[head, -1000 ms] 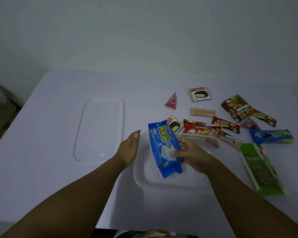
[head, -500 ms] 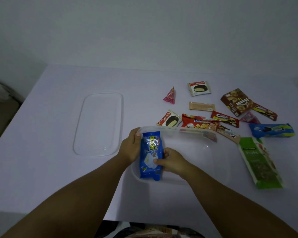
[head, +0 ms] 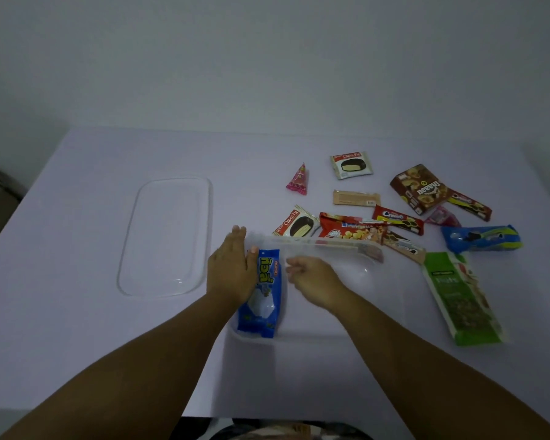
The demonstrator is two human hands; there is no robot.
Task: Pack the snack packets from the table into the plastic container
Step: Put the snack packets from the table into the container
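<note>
A clear plastic container [head: 391, 300] sits on the table in front of me. A blue snack packet [head: 262, 296] stands along its left wall inside. My left hand [head: 231, 271] rests flat against the container's left wall, thumb touching the packet's top. Just right of the packet, my right hand [head: 311, 277] hovers inside the container with loosely bent fingers and holds nothing. Several packets lie behind and right of the container: two Choco Pie packs [head: 299, 223] [head: 350, 165], a red popcorn bag [head: 350, 230], a green nuts bag [head: 461, 296], a blue cookie pack [head: 481, 238].
The container's clear lid [head: 165, 236] lies flat to the left. A pink triangular sweet [head: 298, 181], a beige wafer bar [head: 356, 198], a brown cookie box [head: 419, 188] and red cookie sticks [head: 397, 219] lie farther back. The table's near edge runs close to my body.
The blue packet went from above the container down to its left wall. My right hand has let go of it and drawn slightly right. My left hand stayed at the left wall.
</note>
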